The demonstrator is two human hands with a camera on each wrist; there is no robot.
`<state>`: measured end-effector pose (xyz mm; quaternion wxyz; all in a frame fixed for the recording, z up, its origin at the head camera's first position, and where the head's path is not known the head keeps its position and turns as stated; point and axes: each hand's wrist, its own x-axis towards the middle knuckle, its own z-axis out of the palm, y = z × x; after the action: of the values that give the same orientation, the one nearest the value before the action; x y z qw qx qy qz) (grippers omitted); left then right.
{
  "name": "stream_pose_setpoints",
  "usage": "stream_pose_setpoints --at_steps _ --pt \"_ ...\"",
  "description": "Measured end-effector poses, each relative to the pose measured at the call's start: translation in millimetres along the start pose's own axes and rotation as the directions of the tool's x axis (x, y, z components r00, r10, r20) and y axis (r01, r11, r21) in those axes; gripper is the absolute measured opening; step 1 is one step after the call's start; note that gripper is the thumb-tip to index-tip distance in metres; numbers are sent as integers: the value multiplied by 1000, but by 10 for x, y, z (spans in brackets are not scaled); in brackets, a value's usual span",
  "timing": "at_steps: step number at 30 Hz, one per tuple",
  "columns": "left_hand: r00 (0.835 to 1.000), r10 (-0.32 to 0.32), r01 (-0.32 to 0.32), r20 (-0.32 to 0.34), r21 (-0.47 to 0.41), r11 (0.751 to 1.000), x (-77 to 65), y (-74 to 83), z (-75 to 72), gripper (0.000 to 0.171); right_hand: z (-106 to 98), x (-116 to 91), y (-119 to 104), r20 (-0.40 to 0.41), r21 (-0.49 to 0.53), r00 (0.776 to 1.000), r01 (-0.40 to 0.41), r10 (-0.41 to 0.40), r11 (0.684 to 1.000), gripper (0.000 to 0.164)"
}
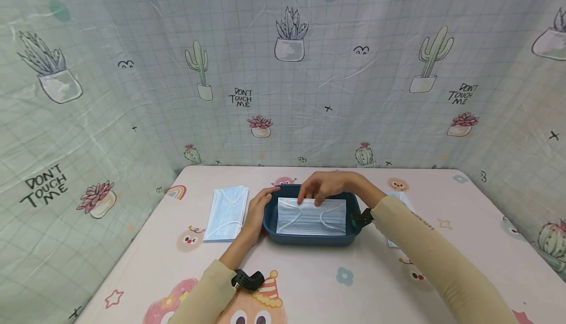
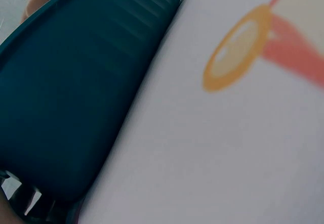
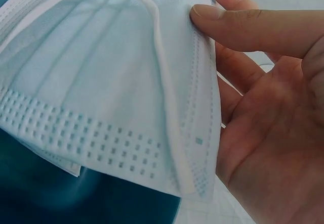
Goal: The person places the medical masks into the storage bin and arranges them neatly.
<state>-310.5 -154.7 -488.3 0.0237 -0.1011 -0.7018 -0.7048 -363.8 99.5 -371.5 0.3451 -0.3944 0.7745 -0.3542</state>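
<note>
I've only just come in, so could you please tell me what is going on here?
A person's right hand pinches the far edge of face masks in a dark blue bin; how many it grips is unclear. The left hand touches the bin's left end. More masks lie on the table to the left, and more to the right, partly hidden by the right sleeve.
</note>
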Motion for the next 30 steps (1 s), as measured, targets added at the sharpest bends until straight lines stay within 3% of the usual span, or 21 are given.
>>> stream_pose_setpoints --at_steps 10,30 --pt "1000 18 -17 -24 23 1000 -2 -1 8 39 -6 31 48 8 41 1000 9 -9 999 43" --pt "1000 14 -14 -11 8 1000 18 -29 2 38 3 63 124 -39 -9 999 -16 15 1000 42"
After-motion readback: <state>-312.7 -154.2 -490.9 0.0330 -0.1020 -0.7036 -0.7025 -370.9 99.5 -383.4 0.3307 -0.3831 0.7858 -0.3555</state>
